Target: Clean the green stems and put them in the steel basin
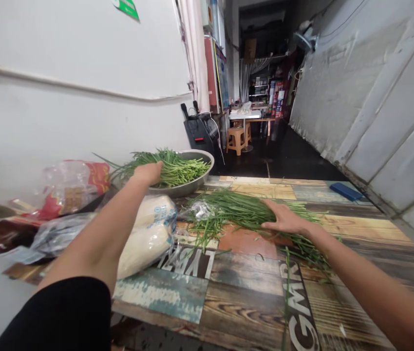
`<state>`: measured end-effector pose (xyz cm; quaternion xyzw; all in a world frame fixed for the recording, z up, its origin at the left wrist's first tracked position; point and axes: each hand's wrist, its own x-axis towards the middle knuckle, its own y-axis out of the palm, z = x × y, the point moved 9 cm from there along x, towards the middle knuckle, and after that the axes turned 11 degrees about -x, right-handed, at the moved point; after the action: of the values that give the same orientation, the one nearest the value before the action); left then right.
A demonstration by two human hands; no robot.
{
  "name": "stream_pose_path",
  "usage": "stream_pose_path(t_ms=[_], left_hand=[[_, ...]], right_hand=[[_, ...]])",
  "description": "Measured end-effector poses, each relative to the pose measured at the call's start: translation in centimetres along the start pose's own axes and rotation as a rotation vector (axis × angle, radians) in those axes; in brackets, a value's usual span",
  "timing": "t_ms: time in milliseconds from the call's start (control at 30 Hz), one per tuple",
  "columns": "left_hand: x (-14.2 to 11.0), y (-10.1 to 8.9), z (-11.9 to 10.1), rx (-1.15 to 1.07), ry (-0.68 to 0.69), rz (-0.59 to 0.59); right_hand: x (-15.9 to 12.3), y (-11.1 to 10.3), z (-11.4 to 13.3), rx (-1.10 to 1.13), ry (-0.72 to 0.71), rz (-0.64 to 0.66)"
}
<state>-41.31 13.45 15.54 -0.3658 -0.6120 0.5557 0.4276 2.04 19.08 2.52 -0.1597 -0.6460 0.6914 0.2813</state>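
Note:
Toward the back left of the table, a metal basin [191, 187] holds a heap of green chives [187, 168]. My left hand [149, 173] reaches over the basin's left side, its fingers closed on the chives there; the fingertips are partly hidden. A loose pile of chives [234, 204] lies on the wood-patterned table [243, 278]. My right hand [283, 217] rests on the right part of this pile, thumb apart from the fingers, not closed around a bunch. Beneath my left forearm lie white plastic-wrapped packages [148, 239] with blue print.
Crumpled clear plastic [201, 210] lies between the packages and the pile. A red-and-clear bag [77, 187] sits at left. A blue flat object [346, 191] lies near the far right edge. Beyond are a black machine [201, 131], stools [236, 139] and a white table [245, 114].

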Motion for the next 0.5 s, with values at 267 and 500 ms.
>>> stream_pose_path(t_ms=[267, 500], left_hand=[[-6.3, -1.2, -19.8, -0.102, 0.165, -0.326], [-17.4, 4.4, -35.9, -0.526, 0.750, -0.287]], right_hand=[[-6.2, -6.5, -2.0, 0.178, 0.120, -0.345], [-15.4, -6.2, -7.6, 0.218, 0.447, -0.433]])
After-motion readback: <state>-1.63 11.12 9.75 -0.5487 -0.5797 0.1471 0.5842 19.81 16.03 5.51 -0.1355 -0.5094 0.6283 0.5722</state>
